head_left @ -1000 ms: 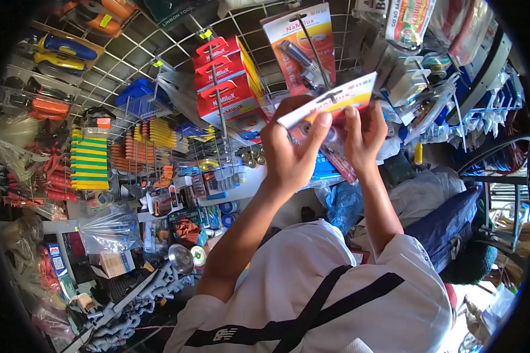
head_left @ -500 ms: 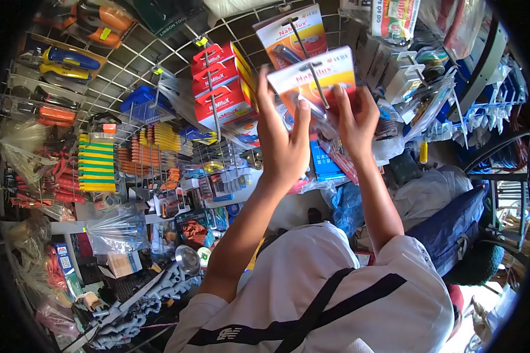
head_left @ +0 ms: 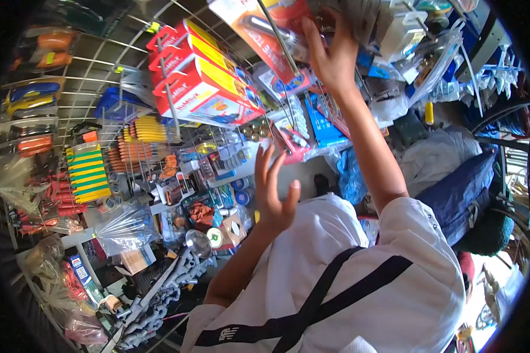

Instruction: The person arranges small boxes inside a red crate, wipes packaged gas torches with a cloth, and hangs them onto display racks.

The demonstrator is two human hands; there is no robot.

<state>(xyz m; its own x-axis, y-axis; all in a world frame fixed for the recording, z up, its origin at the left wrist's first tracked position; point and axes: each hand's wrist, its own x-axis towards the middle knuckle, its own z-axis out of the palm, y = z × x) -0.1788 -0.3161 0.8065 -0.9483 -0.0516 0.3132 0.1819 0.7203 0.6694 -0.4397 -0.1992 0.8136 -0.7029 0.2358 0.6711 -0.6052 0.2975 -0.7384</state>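
Observation:
My right hand (head_left: 334,56) is raised at the top, its fingers bent at the right edge of a red and white blister pack (head_left: 262,35) that hangs on a metal hook; whether it grips the pack is unclear. Lower down, my left hand (head_left: 277,194) is held in the air before my chest, fingers spread and nothing in it. Left of the pack, red and yellow boxes (head_left: 203,88) hang on another hook. A blue package (head_left: 327,123) lies below the right hand.
A wire grid (head_left: 94,65) carries pliers, yellow-green strips (head_left: 88,173) and other hanging tools. Plastic-wrapped goods (head_left: 430,76) hang at the upper right. Grey clips (head_left: 159,300) sit at the lower left, and a dark blue bundle (head_left: 459,194) stands to the right.
My left hand has come off the pack and dropped toward my chest. The right hand has risen, and the view has shifted, with the boxes looking larger.

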